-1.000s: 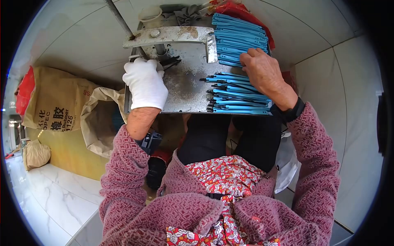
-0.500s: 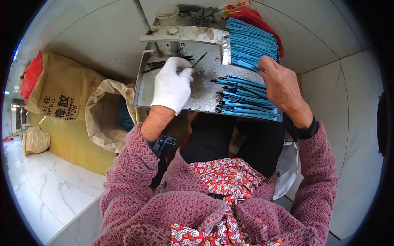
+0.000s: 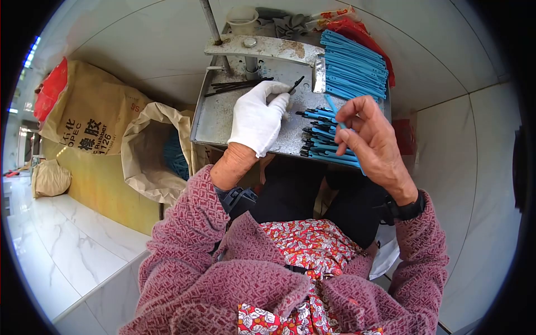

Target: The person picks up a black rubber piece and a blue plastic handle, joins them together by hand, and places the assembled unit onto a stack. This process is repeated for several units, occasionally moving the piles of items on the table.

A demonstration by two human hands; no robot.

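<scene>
Metal counter (image 3: 223,120) over lap: gloved left hand (image 3: 258,117) pinches black pin (image 3: 295,85); bare right hand (image 3: 371,142) grips blue strip (image 3: 333,107), lifted clear of pile for joining.

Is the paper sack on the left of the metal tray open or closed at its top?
Open. The paper sack has its mouth rolled back and spread wide, and blue pieces show down inside it, beside the metal tray.

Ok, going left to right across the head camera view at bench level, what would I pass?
Printed tan rubber sack → open brown paper bag → thin black strips on the metal tray → white-gloved left hand → bare right hand pinching a blue plastic strip.
</scene>
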